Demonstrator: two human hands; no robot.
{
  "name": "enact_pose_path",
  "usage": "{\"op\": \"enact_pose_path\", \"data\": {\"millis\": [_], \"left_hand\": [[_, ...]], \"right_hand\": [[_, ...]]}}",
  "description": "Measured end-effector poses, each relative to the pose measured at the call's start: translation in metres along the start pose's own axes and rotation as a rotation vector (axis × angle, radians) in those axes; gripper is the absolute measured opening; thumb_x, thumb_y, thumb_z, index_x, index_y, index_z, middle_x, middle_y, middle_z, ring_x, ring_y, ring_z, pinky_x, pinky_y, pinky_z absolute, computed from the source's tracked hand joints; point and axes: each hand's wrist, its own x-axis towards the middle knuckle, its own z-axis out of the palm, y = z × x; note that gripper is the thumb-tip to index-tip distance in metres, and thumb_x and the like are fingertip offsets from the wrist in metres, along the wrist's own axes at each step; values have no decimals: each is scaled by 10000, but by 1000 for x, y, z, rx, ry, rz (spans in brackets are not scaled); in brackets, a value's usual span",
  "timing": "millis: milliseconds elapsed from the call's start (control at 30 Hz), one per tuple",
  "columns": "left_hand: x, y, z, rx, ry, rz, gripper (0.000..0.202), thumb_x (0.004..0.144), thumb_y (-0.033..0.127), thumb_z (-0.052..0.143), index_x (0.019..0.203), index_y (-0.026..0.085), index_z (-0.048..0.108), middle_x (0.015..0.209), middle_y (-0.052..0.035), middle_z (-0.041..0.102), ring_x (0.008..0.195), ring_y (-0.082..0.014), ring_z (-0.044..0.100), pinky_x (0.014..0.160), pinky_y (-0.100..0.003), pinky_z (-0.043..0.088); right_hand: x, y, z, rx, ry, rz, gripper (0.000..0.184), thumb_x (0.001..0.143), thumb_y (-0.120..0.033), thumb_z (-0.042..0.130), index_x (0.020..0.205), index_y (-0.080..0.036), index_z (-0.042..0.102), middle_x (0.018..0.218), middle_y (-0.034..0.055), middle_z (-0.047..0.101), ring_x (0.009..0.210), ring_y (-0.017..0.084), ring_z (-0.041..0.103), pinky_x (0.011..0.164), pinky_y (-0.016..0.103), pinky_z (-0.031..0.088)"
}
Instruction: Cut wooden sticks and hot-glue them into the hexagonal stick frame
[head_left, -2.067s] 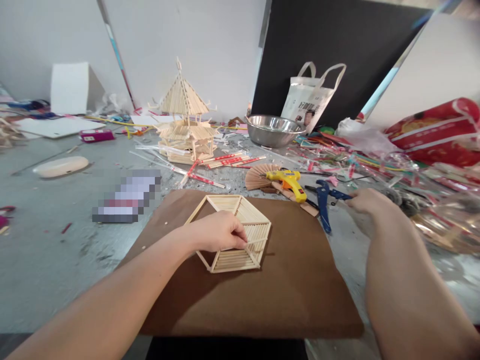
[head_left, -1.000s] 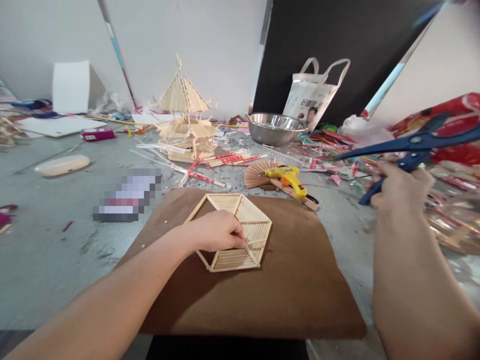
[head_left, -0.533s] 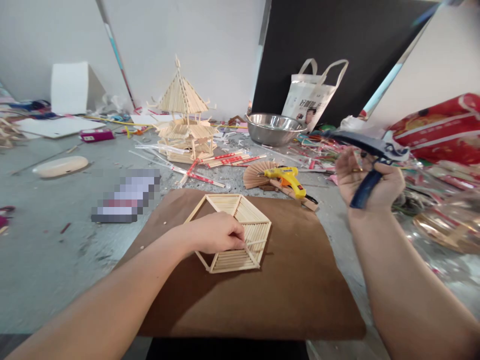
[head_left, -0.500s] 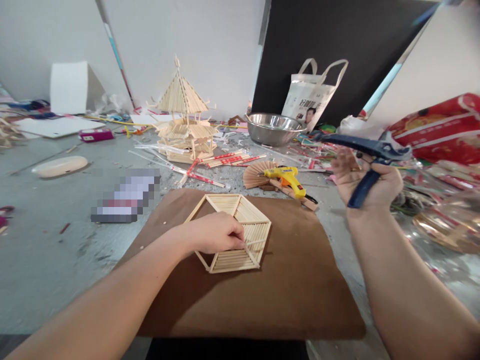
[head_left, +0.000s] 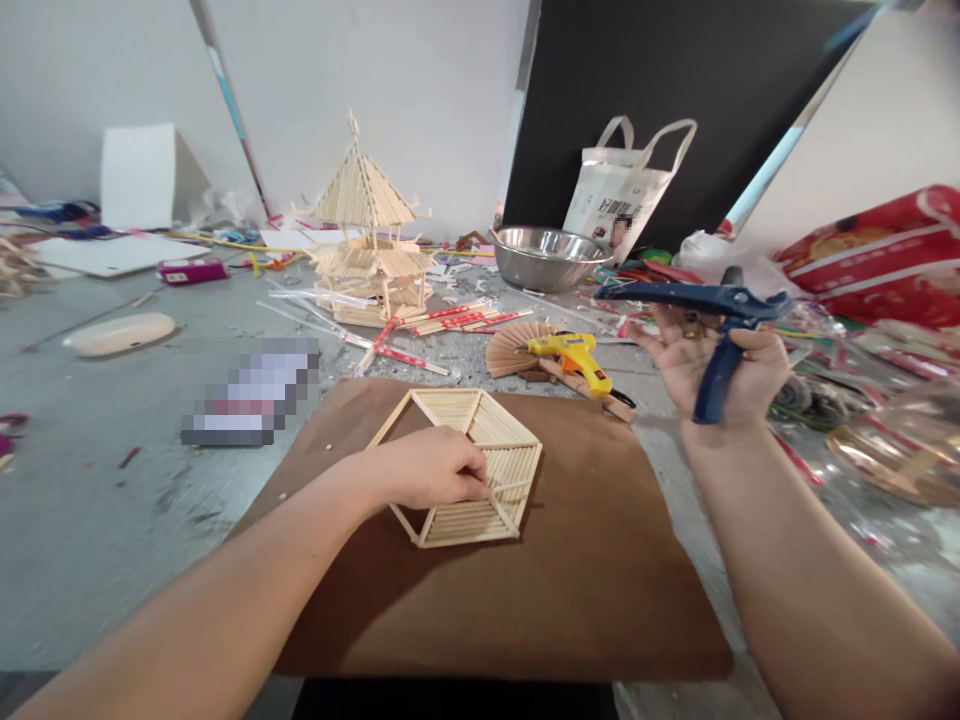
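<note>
Left forearm reaches in from the near edge over one brown board (head_left: 525, 610). Left hand (head_left: 435, 465) is palm down, wrist nearly flat, thumb and fingertips in a narrow pinch at the middle of the hexagonal stick panel (head_left: 506, 420); cannot tell what sits between the tips. Right forearm angles up from the near right corner; right hand (head_left: 724, 375) is raised, palm up, fingers loosely spread, holding the blue plier-like tool (head_left: 716, 380) in the crook of the thumb, one handle against the palm.

Count, near to far: 1 board; 1 panel, lying flat on it, at least 4 sectors filled with sticks, upper-left sector open; 1 blue tool; 1 yellow glue gun (head_left: 574, 357) beside 1 folding fan (head_left: 508, 350); 1 stick pagoda model (head_left: 367, 200); 1 steel basin (head_left: 551, 265); 1 white tote bag (head_left: 607, 200).

Change against 2.1 s ago: tool then lay on the table (head_left: 97, 500) right of the glue gun, right hand at its handle; now lifted clear. Left hand and panel essentially unmoved.
</note>
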Motion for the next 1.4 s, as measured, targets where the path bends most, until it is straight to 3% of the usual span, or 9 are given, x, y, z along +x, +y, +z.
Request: {"op": "enact_pose_path", "data": {"millis": [300, 567, 833, 1033, 1400], "left_hand": [[-1, -6, 0, -62, -23, -3, 215, 714, 284, 501, 849, 198, 645, 837, -5, 664, 725, -109, 564, 626, -180, 366], [0, -5, 0, -61, -20, -1, 212, 716, 283, 516, 848, 202, 661, 843, -9, 671, 740, -119, 571, 652, -188, 374], [0, -4, 0, -15, -15, -17, 217, 717, 301, 523, 855, 214, 666, 859, -15, 672, 762, -133, 573, 679, -203, 377], [0, -3, 0, -5, 5, -20, 215, 718, 312, 521, 842, 218, 668, 842, -11, 673, 755, -135, 570, 670, -207, 376], [0, -5, 2, 22, -10, -2, 218, 719, 321, 511, 826, 219, 670, 805, -19, 672, 708, -133, 564, 644, -211, 374]], "right_hand": [[-2, 7, 3, 5, 132, 98, 155, 563, -210, 397, 643, -175, 525, 696, 57, 616, 752, 246, 583, 708, 513, 433], [-6, 16, 10, -5, 227, 190, 164, 569, -191, 444, 700, -175, 541, 702, 19, 611, 715, 188, 585, 699, 408, 484], [-6, 16, 6, -100, 179, 224, 210, 576, -222, 447, 736, -161, 569, 701, 44, 626, 710, 198, 584, 690, 431, 486], [-8, 17, 4, -113, 76, 248, 209, 584, -218, 445, 753, -186, 564, 772, 30, 629, 830, 242, 579, 694, 457, 480], [-9, 17, 6, -117, 50, 255, 218, 598, -226, 431, 760, -172, 566, 828, 52, 638, 861, 261, 571, 710, 471, 468]]}}
